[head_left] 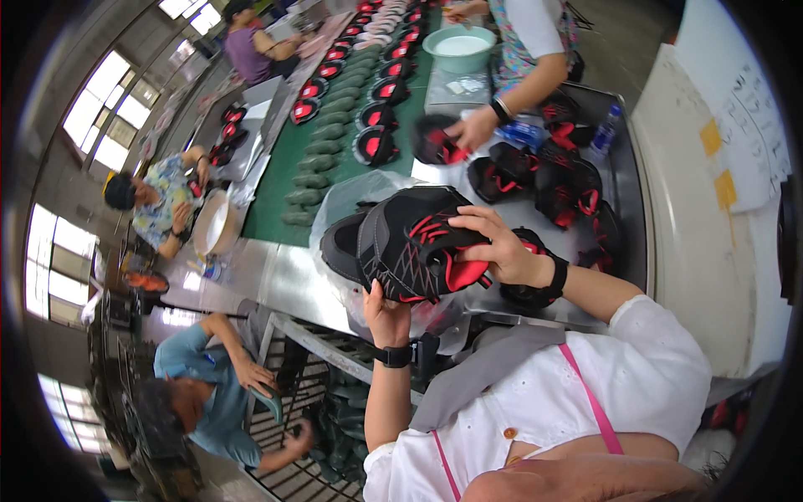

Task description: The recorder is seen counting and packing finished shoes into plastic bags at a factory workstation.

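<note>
A black shoe upper point(406, 238) with red laces and a red lining is held up in front of me, its toe pointing left. Beneath its toe end my left hand point(386, 320) is closed, with fingers and thumb against the lower edge. At the collar my right hand point(499, 251) grips the shoe, fingers over the top and thumb by the opening. A second dark toe point(341, 249) shows just left of the shoe; whether it is held too I cannot tell. Clear plastic sheeting point(335, 201) lies behind and below the shoe.
Several black-and-red uppers point(569, 180) are heaped in the metal tray on my right, beside a clear bottle point(606, 131). A co-worker's hand point(474, 130) touches another upper. Green shoe lasts point(318, 163) line a green conveyor point(272, 180). At lower left, another person handles lasts by a barred rack point(314, 335).
</note>
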A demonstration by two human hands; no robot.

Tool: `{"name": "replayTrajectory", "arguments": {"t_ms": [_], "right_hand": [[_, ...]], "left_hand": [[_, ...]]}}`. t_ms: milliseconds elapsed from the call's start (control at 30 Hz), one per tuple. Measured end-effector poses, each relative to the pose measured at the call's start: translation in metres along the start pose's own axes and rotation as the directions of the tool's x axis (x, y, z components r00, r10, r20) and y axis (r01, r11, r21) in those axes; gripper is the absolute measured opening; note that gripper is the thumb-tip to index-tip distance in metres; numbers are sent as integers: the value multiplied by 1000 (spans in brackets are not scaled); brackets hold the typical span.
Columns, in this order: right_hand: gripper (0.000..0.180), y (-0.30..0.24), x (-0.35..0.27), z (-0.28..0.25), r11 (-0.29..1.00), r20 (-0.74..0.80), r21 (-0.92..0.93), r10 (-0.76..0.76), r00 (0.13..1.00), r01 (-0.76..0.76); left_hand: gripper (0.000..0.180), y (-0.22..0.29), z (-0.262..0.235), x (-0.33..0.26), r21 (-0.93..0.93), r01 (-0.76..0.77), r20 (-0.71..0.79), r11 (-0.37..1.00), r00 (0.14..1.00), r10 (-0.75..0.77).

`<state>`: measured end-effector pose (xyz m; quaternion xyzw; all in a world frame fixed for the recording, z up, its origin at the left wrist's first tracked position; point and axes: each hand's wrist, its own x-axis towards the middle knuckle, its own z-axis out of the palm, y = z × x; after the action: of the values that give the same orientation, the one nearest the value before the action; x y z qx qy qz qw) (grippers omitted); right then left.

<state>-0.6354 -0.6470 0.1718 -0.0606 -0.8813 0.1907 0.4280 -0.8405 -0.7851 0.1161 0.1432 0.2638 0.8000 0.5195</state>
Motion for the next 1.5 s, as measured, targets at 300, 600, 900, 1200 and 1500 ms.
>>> {"name": "replayTrajectory", "arguments": {"t_ms": [300, 600, 900, 1200, 1500], "right_hand": [[38, 37, -61, -39, 800, -437, 165, 583, 685, -576], [57, 72, -114, -68, 610, -515, -246, 576, 635, -753], [38, 74, -133, -29, 499, -154, 190, 866, 476, -846], [27, 61, -75, 16, 619, 55, 199, 767, 639, -760], [13, 57, 9, 120, 882, 349, 335, 211, 913, -332]], "left_hand": [[37, -40, 51, 48, 7, 5, 133, 1000, 991, -5], [51, -75, 78, 109, 831, -500, 522, 242, 853, -29], [46, 59, 31, 199, 623, -287, 189, 727, 958, 216], [51, 199, -82, 271, 949, -239, 8, 204, 667, 745], [35, 29, -50, 90, 823, -551, 356, -142, 693, -627]]}}
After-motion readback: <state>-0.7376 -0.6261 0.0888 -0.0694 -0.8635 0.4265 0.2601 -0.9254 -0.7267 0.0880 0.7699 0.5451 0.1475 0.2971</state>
